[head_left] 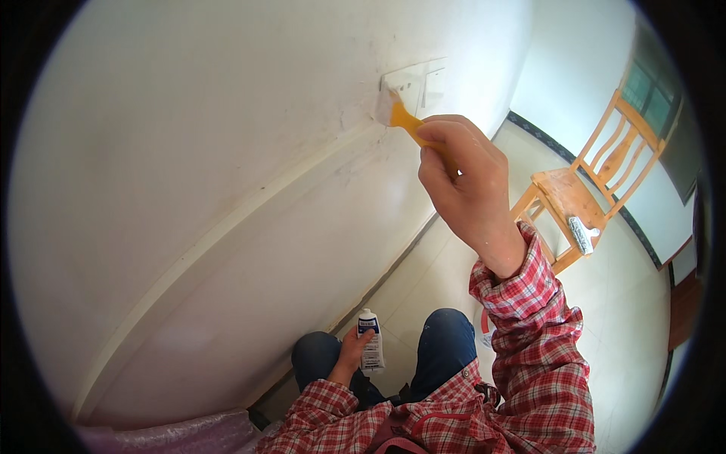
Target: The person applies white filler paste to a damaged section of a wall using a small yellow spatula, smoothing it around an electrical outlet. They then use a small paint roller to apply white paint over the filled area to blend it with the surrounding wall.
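Head view. We see the right hand raised high against the white wall, its forearm in a red plaid sleeve rising from the lower edge and the wrist bent toward the wall. Its grip is clenched around the handle of an orange scraper, with the thumb lying along the top of the handle and the other fingers curled beneath it. The scraper's pale blade end lies against the wall at the lower left corner of a white wall plate; we cannot tell whether the blade touches the plate itself or only the plaster just beside it. A raised white strip runs diagonally along the wall below the plate.

We see the left hand held low, near the person's knees in blue trousers. Its grip is closed around a small white tube with a blue label, which stands upright with its cap uppermost and its lower part behind the fingers. The left forearm, also in plaid, comes up from the bottom edge and is only slightly bent.

Well apart from both hands, on the pale tiled floor, stands a wooden chair, and on its seat lies a small grey-white roll. At the lower left edge we note a crumpled pinkish plastic sheet at the foot of the wall.
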The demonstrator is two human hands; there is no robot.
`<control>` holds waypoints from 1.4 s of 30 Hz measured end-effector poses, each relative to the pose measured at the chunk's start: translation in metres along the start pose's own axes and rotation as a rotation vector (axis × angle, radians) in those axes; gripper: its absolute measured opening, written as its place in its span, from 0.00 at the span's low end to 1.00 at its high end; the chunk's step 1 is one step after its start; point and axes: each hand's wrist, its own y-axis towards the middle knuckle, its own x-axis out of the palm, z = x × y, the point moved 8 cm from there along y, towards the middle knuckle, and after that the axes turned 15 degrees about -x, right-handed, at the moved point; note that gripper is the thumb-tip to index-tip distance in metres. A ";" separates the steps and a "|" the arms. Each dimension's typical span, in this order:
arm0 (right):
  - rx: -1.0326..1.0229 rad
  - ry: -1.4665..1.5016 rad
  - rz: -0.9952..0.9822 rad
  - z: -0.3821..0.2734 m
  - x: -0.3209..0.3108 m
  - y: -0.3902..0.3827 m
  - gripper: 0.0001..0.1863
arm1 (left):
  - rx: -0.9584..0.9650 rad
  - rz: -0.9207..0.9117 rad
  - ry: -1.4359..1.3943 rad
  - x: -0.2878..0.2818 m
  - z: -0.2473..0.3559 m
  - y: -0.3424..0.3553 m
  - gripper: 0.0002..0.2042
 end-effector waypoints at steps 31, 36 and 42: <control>-0.244 -0.089 -0.201 -0.049 0.022 -0.011 0.22 | 0.038 -0.015 -0.044 0.003 -0.019 0.010 0.06; -0.319 -0.121 -0.190 -0.051 0.031 -0.005 0.23 | 0.037 -0.005 -0.040 0.007 -0.010 0.004 0.06; -0.295 -0.046 -0.198 -0.058 0.035 0.020 0.22 | 0.036 0.008 -0.055 0.016 0.006 -0.008 0.06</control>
